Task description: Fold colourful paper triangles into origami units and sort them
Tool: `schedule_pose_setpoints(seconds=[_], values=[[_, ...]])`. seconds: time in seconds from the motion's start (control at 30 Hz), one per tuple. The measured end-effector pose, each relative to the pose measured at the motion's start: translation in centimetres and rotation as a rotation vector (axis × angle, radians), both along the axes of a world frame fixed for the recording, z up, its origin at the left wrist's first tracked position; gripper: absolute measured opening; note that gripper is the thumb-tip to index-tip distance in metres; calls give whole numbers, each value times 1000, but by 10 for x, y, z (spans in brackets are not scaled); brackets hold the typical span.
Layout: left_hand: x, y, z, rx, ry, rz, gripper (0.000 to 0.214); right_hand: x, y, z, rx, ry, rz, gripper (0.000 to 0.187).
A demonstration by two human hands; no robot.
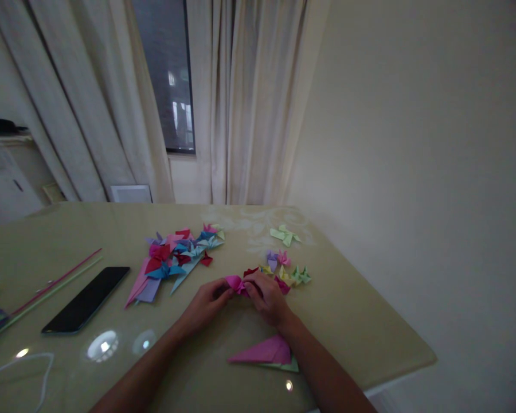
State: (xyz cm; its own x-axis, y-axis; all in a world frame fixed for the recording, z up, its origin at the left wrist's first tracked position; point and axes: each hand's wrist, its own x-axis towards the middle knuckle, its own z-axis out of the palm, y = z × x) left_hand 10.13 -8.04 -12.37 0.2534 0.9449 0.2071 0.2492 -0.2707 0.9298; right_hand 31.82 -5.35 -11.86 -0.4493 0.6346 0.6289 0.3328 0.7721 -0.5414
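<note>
A bright pink folded-paper piece is pinched between my two hands, just above the table. My left hand grips its left side with thumb and fingers closed. On its right side, the fingers of my right hand are closed on the same paper and hide part of it. Just behind my right hand lie small origami pieces in yellow, green, purple, pink and red. Nearer to me, a larger pink folded paper lies over a light green one, beside my right forearm.
A heap of colourful origami lies left of centre on the table. Further left are a black phone, thin pink and green sticks and a white cable. A pale green folded paper lies at the back. The wall borders the right.
</note>
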Motion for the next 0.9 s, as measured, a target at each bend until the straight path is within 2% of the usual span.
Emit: schedule_pose_setpoints(seconds=[0.27, 0.9], values=[[1, -1, 1, -11, -37, -20, 45, -1, 0, -1, -2, -1, -5, 27], [-3, -2, 3, 37, 65, 83, 34, -2, -3, -1, -26, -20, 24, 32]])
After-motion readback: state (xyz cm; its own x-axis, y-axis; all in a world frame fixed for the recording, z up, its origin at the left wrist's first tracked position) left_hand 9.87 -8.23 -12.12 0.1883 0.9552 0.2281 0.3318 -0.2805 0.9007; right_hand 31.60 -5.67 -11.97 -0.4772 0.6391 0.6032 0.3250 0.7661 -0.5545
